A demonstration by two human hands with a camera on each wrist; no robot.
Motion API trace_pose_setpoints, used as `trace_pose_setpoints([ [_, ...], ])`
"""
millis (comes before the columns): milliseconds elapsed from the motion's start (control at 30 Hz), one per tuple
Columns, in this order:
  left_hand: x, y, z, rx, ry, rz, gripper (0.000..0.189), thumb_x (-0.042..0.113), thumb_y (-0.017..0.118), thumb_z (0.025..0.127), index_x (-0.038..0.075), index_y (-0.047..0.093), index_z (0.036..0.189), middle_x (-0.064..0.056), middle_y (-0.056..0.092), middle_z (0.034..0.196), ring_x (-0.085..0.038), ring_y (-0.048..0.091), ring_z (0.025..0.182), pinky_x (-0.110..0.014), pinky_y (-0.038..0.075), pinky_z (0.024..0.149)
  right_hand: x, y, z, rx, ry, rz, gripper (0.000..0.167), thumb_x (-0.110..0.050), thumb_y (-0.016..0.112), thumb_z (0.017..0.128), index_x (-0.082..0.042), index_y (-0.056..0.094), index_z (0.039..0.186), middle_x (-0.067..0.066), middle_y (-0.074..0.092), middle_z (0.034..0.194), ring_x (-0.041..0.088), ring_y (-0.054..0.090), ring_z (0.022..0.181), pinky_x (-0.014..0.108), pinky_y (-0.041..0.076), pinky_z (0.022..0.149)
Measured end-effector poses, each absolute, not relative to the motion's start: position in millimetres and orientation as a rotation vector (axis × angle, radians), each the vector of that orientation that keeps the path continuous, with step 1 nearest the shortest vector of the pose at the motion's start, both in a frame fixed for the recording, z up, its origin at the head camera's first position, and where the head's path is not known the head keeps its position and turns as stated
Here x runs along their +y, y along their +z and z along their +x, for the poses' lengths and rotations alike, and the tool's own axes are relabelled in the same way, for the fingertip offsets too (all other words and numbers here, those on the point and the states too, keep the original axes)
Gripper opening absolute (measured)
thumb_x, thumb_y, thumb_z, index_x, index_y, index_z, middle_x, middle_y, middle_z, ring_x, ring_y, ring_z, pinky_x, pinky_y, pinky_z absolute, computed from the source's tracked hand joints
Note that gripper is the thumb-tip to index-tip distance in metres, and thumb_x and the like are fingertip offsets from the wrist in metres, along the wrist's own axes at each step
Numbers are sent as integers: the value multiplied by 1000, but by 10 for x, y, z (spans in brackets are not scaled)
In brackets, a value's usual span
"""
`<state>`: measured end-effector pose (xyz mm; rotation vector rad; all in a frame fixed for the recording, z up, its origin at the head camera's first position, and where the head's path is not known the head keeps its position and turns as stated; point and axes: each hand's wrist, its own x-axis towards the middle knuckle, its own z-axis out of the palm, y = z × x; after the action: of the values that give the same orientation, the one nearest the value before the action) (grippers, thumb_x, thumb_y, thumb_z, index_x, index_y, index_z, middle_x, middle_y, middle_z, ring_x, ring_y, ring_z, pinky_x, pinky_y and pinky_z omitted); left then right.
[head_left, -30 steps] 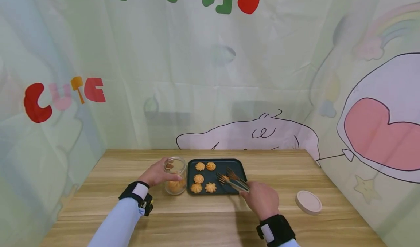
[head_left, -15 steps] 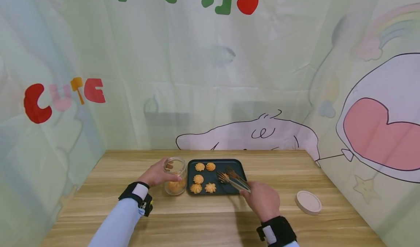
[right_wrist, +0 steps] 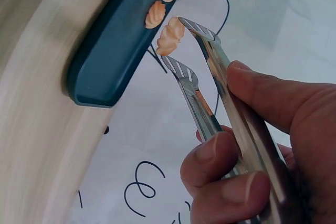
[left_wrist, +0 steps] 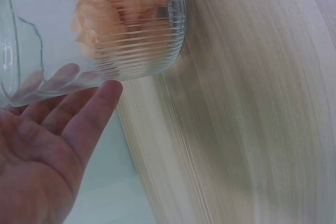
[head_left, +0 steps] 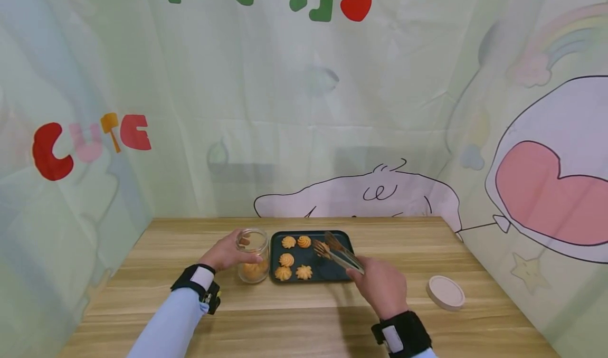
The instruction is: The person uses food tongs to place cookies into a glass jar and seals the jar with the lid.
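My left hand [head_left: 229,252] grips a clear glass jar [head_left: 253,244], its fingers and thumb around the sides. Orange-yellow piped cookies [left_wrist: 126,14] lie at the bottom of the jar, which has no lid on. In my right hand [head_left: 382,289] is a pair of metal tongs [head_left: 345,258] with slotted ends, pinched between thumb and fingers. A single cookie [right_wrist: 171,36] is caught between the tong tips, raised off the dark tray [head_left: 336,278]. Several more cookies [head_left: 286,260] sit on the left half of that tray.
A pale round lid [head_left: 446,292] lies on the wooden table [head_left: 285,326] at the right. Close beside the tray's left edge stands the jar. A printed curtain [head_left: 294,110] hangs behind the table and along its sides.
The tong tips have closed on a cookie on the tray and risen a little with it. My left hand and the jar have stayed in place.
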<state>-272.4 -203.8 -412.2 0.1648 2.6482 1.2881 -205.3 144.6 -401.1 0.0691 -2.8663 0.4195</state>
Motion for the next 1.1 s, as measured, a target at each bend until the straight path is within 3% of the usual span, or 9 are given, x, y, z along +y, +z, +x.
trace_pose_setpoints([
  [167, -2038, -4127, -2727, 2649, 1286, 172, 91, 30, 86, 85, -4, 37, 153, -30, 53, 146, -52, 50, 136, -61, 46, 109, 1426, -3934, -2028, -2865, 445, 64, 39, -34, 78, 91, -11, 76, 122, 7, 73, 79, 15, 51, 55, 31, 32, 44],
  [400, -2040, -4130, -2730, 2659, 1278, 179, 89, 30, 86, 85, -5, 38, 152, -29, 54, 146, -51, 51, 136, -61, 47, 109, 1372, -3800, -2011, -2867, 467, 61, 43, -36, 77, 92, -10, 75, 126, 11, 78, 92, 15, 53, 55, 30, 34, 44],
  [1100, -2067, -4130, -2721, 2628, 1323, 232, 94, 31, 87, 84, -8, 35, 153, -32, 52, 146, -52, 51, 135, -59, 48, 108, 1072, -3510, -1950, -2758, 398, 179, 43, -40, 78, 90, -15, 76, 125, 3, 64, 63, 15, 47, 50, 29, 26, 42],
])
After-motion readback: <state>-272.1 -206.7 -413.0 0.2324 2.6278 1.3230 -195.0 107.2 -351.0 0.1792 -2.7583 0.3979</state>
